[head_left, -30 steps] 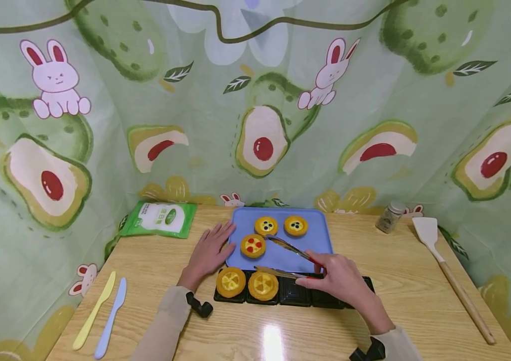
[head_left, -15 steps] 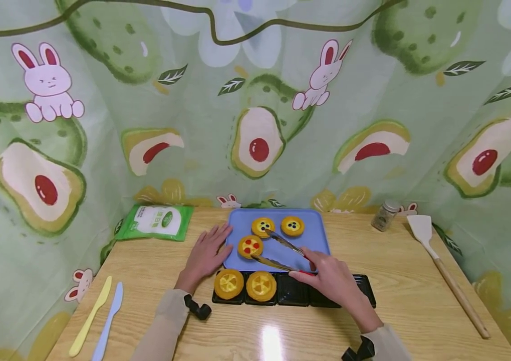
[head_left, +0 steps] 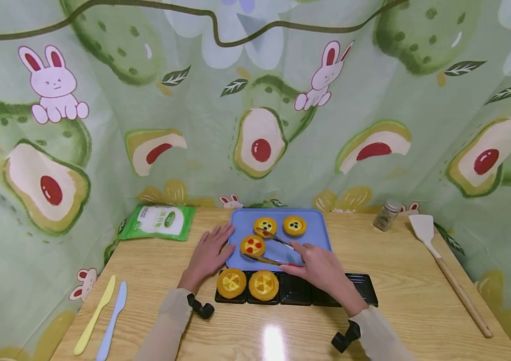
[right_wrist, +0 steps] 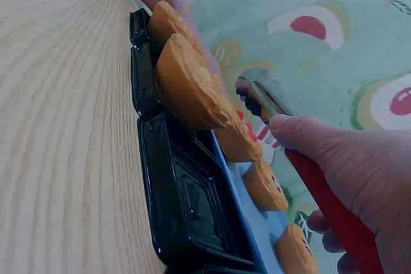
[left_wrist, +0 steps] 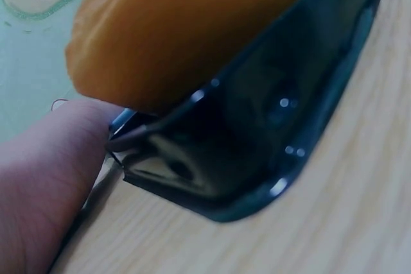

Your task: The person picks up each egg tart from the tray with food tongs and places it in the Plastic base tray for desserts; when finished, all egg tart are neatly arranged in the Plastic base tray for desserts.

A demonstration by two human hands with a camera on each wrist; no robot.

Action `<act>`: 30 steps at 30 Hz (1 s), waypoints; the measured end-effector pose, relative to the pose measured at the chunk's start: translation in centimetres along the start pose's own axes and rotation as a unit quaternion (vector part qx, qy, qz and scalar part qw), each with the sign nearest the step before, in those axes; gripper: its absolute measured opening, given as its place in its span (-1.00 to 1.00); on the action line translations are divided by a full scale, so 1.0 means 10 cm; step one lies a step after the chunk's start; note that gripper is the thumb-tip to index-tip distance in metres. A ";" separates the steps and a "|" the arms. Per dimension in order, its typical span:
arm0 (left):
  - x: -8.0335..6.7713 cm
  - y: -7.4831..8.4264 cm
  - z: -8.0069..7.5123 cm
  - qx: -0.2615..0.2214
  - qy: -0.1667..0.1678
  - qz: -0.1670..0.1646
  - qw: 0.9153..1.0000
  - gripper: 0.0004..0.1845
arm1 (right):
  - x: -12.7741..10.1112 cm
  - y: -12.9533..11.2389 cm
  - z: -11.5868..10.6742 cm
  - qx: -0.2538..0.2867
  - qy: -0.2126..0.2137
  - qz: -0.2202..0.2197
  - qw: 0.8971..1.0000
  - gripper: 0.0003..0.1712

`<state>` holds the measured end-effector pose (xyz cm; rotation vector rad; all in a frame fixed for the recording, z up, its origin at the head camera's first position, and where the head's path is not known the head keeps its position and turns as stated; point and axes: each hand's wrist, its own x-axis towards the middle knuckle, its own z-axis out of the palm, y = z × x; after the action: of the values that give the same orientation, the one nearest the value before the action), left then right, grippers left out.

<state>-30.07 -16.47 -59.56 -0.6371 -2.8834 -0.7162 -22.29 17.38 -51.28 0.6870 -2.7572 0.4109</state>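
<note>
Tongs (head_left: 273, 248), metal with red handle, gripped in right hand (head_left: 317, 267); long axis runs from the hand leftward and away, tips spread either side of the red-dotted tart (head_left: 252, 245) on the blue tray (head_left: 318, 235). Left hand (head_left: 208, 253) lies flat and relaxed on the counter (head_left: 418, 306), fingertips at the tray's left edge. Black compartment tray (head_left: 327, 297), nearest the person, holds two yellow tarts (head_left: 246, 284) at its left end.

Staged tabletop booth, play-kitchen type: wooden table (head_left: 418, 301) walled by cartoon avocado-and-rabbit cloth (head_left: 255, 100) (no real room was visible); toy tarts, spatula (head_left: 445, 271), plastic knives were present.
</note>
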 end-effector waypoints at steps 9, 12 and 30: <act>0.00 -0.02 0.00 0.006 -0.002 0.001 1.000 -0.31 | 0.15 -0.06 0.08 -0.009 -0.040 0.000 0.999 -0.11; 0.00 -0.01 -0.01 0.007 -0.005 -0.001 1.000 -0.32 | 0.16 -0.06 0.11 -0.009 -0.059 0.011 0.998 -0.10; -0.01 0.01 -0.02 0.002 -0.002 0.000 1.000 -0.31 | 0.20 -0.03 0.21 -0.013 -0.075 0.013 0.997 -0.22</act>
<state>-29.95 -16.51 -59.37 -0.6389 -2.8870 -0.7104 -24.24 15.56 -52.54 0.7032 -2.9100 0.3419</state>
